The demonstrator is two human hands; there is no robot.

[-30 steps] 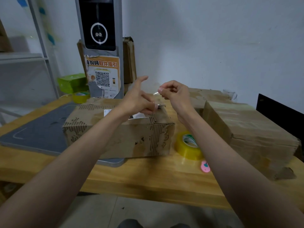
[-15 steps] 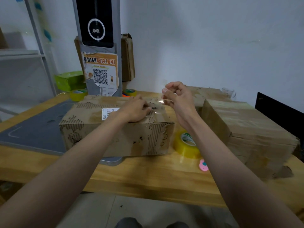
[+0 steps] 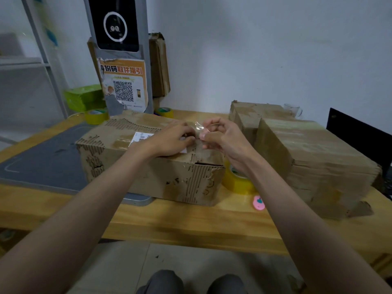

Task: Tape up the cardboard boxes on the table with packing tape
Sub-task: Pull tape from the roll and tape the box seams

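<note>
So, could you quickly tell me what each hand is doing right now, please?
Left hand: fingers curled, pressing down on the top of the cardboard box; no clear grip.
Right hand: pinching a clear strip of tape above the box.

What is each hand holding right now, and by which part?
Right hand pinches the free end of a clear tape strip. Left hand presses on the box top, gripping nothing.

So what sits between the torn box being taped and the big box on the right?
In the head view, a yellow tape roll stands on the table between the torn box and the big box, with a small pink object just in front.
</note>
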